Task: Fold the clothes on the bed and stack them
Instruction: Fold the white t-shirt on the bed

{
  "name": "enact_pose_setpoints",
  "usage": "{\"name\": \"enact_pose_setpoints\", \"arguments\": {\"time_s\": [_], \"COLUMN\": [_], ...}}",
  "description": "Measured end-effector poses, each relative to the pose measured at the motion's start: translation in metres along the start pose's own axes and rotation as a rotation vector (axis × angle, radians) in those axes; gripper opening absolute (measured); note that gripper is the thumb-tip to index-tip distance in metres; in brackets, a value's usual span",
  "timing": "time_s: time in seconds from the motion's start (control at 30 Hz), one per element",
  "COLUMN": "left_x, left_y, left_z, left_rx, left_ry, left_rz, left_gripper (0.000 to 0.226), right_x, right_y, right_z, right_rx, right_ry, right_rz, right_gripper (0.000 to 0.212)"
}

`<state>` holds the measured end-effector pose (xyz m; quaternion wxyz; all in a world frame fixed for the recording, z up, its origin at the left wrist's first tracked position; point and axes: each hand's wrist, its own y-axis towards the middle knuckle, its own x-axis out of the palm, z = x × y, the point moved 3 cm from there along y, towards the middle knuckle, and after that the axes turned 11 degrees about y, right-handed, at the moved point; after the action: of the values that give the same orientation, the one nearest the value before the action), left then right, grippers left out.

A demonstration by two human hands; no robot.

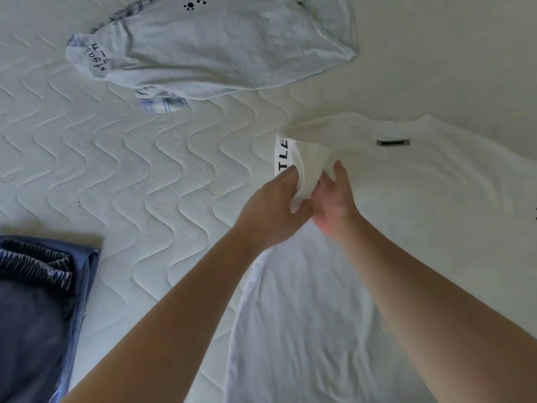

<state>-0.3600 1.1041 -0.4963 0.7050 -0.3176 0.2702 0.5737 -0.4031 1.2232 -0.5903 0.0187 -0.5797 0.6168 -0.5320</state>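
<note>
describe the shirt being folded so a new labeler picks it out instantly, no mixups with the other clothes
On the quilted mattress, look right of centre, where the left hand and right hand meet on a sleeve. That is the white T-shirt, spread flat. Unlike the pale blue shirt with paw prints and the dark blue garment, it has a grey neck label.

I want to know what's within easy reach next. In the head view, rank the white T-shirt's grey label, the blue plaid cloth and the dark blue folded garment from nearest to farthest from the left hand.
From the left hand, which grips the white T-shirt sleeve:
1. Grey label, up and right, on the shirt.
2. Blue plaid cloth, up and left, under the light blue shirt.
3. Dark blue folded garment, far lower left.
</note>
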Motion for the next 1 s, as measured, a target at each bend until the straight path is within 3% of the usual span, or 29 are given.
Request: {"name": "enact_pose_setpoints", "arguments": {"time_s": [0.17, 0.33, 0.47, 0.57, 0.7, 0.8, 0.87, 1.0], "left_x": [0.047, 0.092, 0.079, 0.060, 0.045, 0.040, 0.034, 0.018], "left_y": [0.023, 0.035, 0.061, 0.097, 0.146, 0.177, 0.193, 0.213], "left_z": [0.031, 0.034, 0.004, -0.025, -0.051, -0.059, -0.059, -0.058], "left_rx": [0.019, 0.036, 0.000, -0.044, -0.076, -0.086, -0.053, 0.020], "left_ry": [0.012, 0.000, 0.012, 0.257, 0.560, 0.642, 0.740, 0.926], "left_rz": [-0.105, -0.334, -0.195, -0.151, -0.258, -0.420, -0.496, -0.623], "left_gripper": [0.047, 0.034, 0.023, 0.026, 0.035, 0.031, 0.023, 0.017], "right_x": [-0.023, -0.062, -0.078, -0.086, -0.096, -0.102, -0.104, -0.108], "right_y": [-0.013, -0.013, -0.022, -0.027, -0.036, -0.037, -0.040, -0.046], "right_z": [-0.035, -0.051, -0.065, -0.067, -0.056, -0.056, -0.063, -0.090], "right_rx": [0.005, -0.018, -0.076, -0.190, -0.183, -0.112, -0.145, -0.247], "right_ry": [0.089, 0.146, -0.155, -0.593, -0.935, -1.175, -1.232, -1.091], "right_rz": [0.013, 0.175, 0.394, 0.472, 0.521, 0.478, 0.443, 0.378], "right_gripper": [0.078, 0.073, 0.066, 0.057, 0.055, 0.020, 0.015, 0.018]}}
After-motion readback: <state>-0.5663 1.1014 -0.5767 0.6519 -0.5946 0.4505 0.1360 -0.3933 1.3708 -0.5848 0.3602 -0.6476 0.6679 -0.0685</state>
